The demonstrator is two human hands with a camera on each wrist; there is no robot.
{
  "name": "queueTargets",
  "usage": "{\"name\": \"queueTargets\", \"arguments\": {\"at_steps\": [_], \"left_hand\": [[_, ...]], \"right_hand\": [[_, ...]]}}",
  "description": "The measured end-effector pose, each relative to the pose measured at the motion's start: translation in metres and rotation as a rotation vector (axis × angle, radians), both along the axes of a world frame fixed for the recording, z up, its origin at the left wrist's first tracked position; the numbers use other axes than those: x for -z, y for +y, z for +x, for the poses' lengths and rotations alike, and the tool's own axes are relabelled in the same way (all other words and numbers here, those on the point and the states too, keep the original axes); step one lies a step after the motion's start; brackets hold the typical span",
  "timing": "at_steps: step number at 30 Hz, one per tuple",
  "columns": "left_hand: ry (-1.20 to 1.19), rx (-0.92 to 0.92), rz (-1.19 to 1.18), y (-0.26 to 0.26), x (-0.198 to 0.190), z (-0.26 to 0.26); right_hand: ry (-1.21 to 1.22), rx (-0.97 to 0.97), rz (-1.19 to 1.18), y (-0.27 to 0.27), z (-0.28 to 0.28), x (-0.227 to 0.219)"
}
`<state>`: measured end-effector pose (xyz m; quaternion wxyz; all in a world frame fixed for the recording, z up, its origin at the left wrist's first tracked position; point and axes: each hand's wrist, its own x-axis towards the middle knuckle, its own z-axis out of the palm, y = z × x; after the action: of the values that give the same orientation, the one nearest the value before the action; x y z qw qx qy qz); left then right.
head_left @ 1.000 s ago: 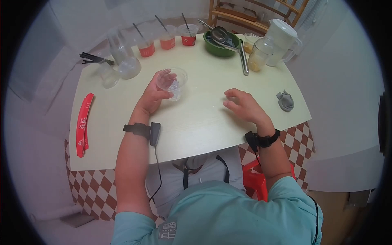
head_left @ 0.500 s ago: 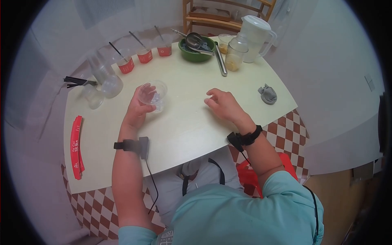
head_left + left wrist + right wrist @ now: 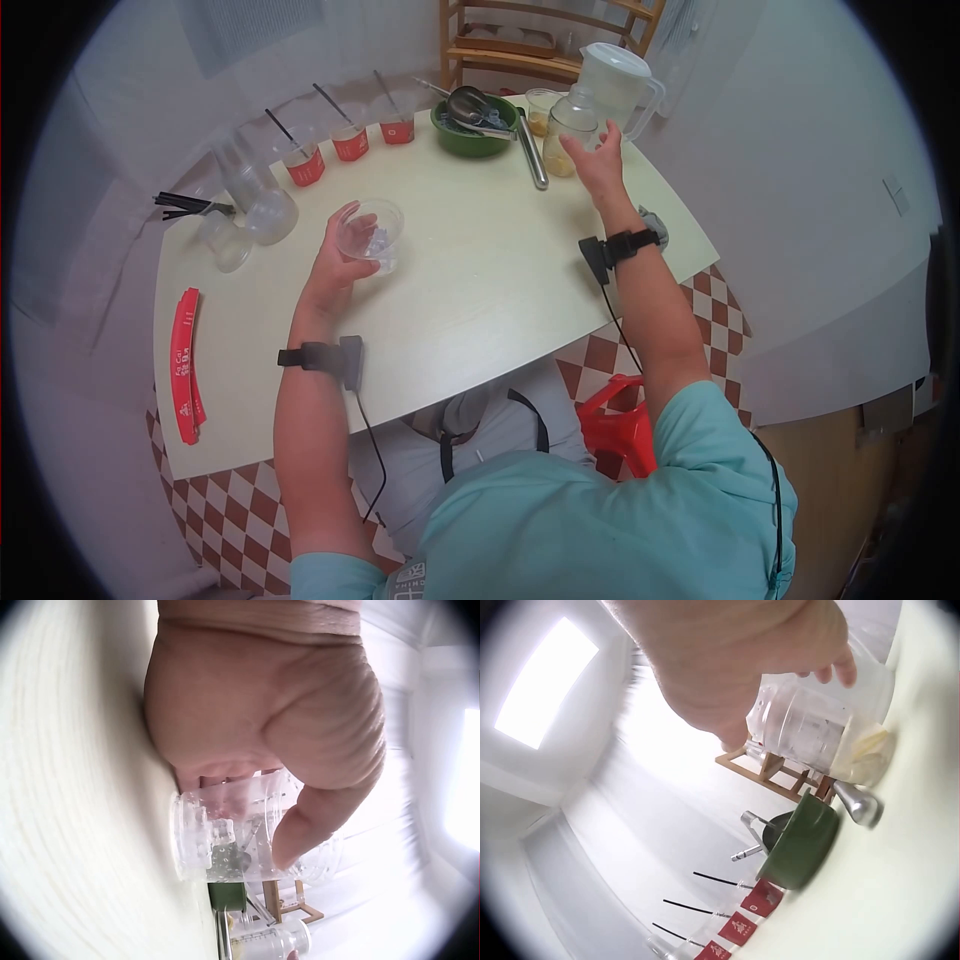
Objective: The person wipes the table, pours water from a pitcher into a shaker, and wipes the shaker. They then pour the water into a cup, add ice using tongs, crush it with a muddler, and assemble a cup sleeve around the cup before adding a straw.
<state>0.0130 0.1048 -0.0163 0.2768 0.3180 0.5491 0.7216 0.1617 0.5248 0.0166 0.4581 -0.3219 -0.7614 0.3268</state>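
My left hand (image 3: 335, 262) grips a clear plastic cup (image 3: 384, 236) holding ice-like pieces, fingers round its side; in the left wrist view the hand (image 3: 262, 712) has its thumb across the cup (image 3: 225, 840), which stands on the table. My right hand (image 3: 601, 170) is held at the clear jar (image 3: 562, 158), thumb and fingers spread apart. In the right wrist view the hand (image 3: 750, 660) is beside the jar (image 3: 810, 727), which has yellow slices and liquid at its bottom; no grip on it shows.
A white-lidded pitcher (image 3: 612, 82) stands behind the jar. Beside it are a metal rod (image 3: 533, 152), a green bowl (image 3: 474, 142) with scoops and a small cup (image 3: 541, 110). Several red-labelled cups with straws, stacked clear cups (image 3: 240, 170), black straws (image 3: 190, 205), red sleeves (image 3: 184, 370) and a grey cloth (image 3: 655, 228) lie around.
My right hand has moved forward from the table's right middle to the jar, its fingers spreading. The left hand still grips the cup. The head view has shifted.
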Motion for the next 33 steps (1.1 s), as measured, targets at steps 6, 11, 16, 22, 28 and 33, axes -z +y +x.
{"name": "queueTargets", "arguments": {"at_steps": [6, 11, 16, 22, 28, 33], "left_hand": [[-0.105, 0.04, 0.143, -0.006, -0.001, -0.006], [-0.16, 0.064, 0.251, -0.009, -0.003, -0.009], [-0.165, 0.018, 0.359, -0.011, -0.013, -0.003], [-0.089, -0.365, 0.326, -0.011, -0.008, -0.019], [-0.086, -0.792, 0.276, -0.016, 0.002, -0.035], [0.02, -0.93, 0.282, -0.018, -0.004, -0.029]], "right_hand": [[0.079, -0.132, -0.206, 0.017, -0.026, -0.022], [0.012, -0.173, -0.262, 0.018, -0.021, -0.027], [-0.047, -0.077, -0.174, 0.008, 0.014, -0.028], [-0.108, -0.198, -0.249, -0.044, 0.064, -0.034], [-0.256, -0.441, -0.22, -0.114, 0.04, -0.038], [-0.157, -0.623, -0.209, -0.162, -0.008, -0.037]]}}
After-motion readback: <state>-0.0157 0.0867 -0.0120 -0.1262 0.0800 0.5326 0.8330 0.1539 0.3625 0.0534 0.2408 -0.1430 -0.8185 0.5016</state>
